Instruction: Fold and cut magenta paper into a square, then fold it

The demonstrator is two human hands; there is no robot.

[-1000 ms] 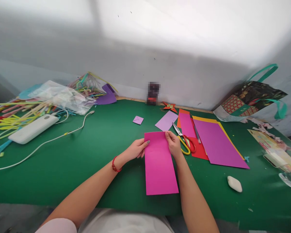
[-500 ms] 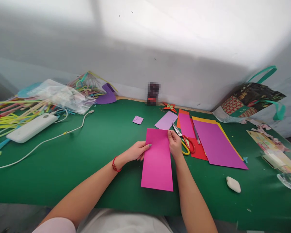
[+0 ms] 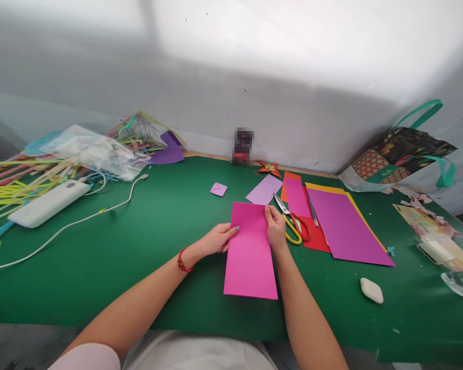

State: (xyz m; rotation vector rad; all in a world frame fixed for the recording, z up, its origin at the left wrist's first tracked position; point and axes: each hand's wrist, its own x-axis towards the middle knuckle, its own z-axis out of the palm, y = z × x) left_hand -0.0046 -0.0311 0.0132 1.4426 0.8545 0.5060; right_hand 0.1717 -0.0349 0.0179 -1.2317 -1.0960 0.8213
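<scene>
A bright pink sheet of paper (image 3: 250, 257) is held up above the green table. My left hand (image 3: 220, 238) pinches its left edge, thumb on the front and the other fingers behind. At the upper right corner my right hand (image 3: 275, 226) grips it, thumb on the front. Just right of that hand lie scissors (image 3: 299, 226) with one red and one yellow handle. Beyond the sheet are a small folded lilac paper (image 3: 218, 189) and a flat lilac sheet (image 3: 264, 188).
To the right lie a purple sheet (image 3: 349, 226), red paper (image 3: 314, 239), a pen (image 3: 312, 210) and a small white case (image 3: 371, 291). A patterned bag (image 3: 397, 159) leans at the back right. On the left are a white power bank (image 3: 50, 203), a cable (image 3: 77, 223) and coloured strips (image 3: 31, 174).
The lower edge of the pink sheet has tipped slightly up and its lower right corner has shifted a little right. Both hands keep their hold.
</scene>
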